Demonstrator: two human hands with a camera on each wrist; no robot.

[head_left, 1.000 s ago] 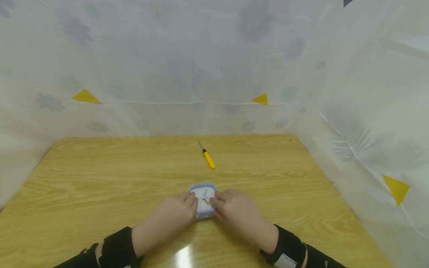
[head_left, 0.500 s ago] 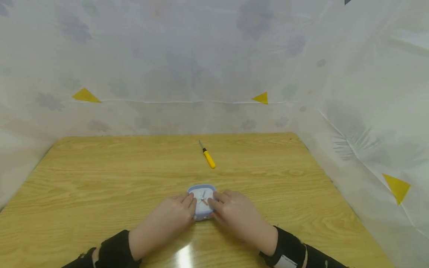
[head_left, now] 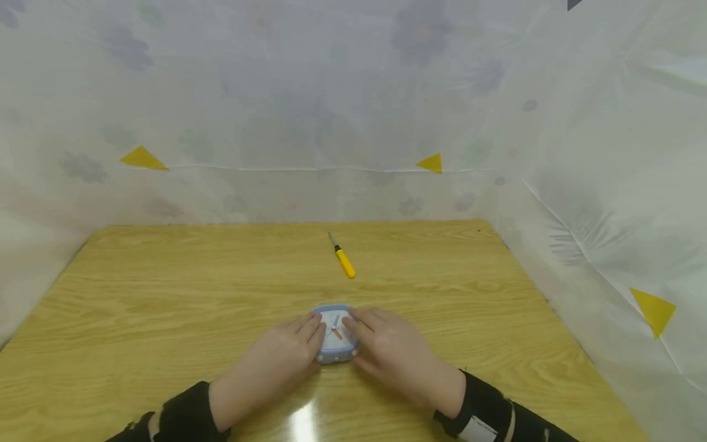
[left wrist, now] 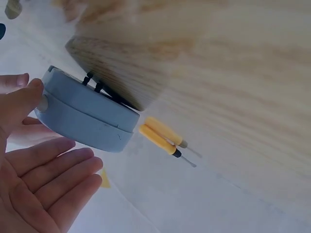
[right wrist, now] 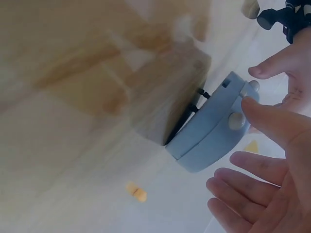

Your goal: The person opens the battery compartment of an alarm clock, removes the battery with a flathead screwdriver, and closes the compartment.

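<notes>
In the head view a small light-blue alarm clock [head_left: 334, 344] lies on its back on the wooden table, its white face up with an orange hand. My left hand [head_left: 273, 356] lies along its left side, fingers fairly straight over the rim. The left wrist view shows that thumb touching the clock's blue side [left wrist: 87, 111] by a pale knob. My right hand [head_left: 400, 356] is on the opposite side, fingertips over the upper right rim. From the right wrist, the thumb touches the blue casing [right wrist: 209, 141], with the other fingers extended and spread. Black knobs on the back face the tabletop.
Beyond the clock lies a screwdriver [head_left: 345, 263] with a yellow handle, its shaft pointing away. The wooden table [head_left: 166, 288] meets pale flowered sheeting [head_left: 309, 110] at the back and sides. Yellow triangles [head_left: 142, 158] are stuck to the sheeting.
The fingers of my right hand have shifted up along the clock's right rim, with more of its lower right corner showing. The clock has moved only slightly; the screwdriver stays put.
</notes>
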